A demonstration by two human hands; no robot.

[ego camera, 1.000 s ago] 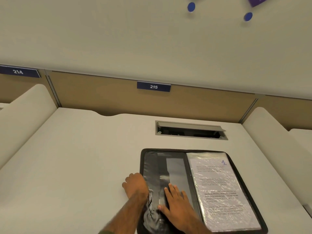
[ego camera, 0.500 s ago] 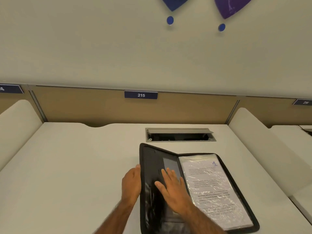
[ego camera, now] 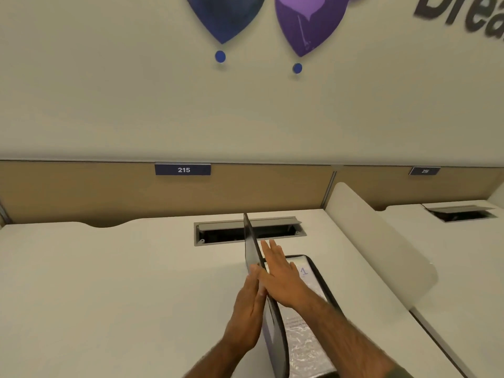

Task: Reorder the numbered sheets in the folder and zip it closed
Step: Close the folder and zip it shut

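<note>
Desk (ego camera: pixel 109 282), white, with number plate "215" (ego camera: pixel 182 169) on the tan back panel. Cable slot (ego camera: pixel 218 233) is set in the desk's far edge, its lid up. Left hand (ego camera: pixel 245 312) is flat, fingers straight and together, palm pressed on the outer face of the folder's left cover (ego camera: pixel 251 246). Cover stands nearly upright on its spine, top corner crossing the slot. Right hand (ego camera: pixel 282 276) is flat too, fingers straight and slightly spread, touching the cover's inner side, so the cover is sandwiched between both palms. Folder (ego camera: pixel 323 279), black-rimmed, is in front of the person, its right half lying flat on the desk, not zipped. Sheet (ego camera: pixel 302 347) in a crinkly clear sleeve lies in that half, a handwritten "1" at its top corner. Divider (ego camera: pixel 381 255), white and rounded, stands right of the folder.
</note>
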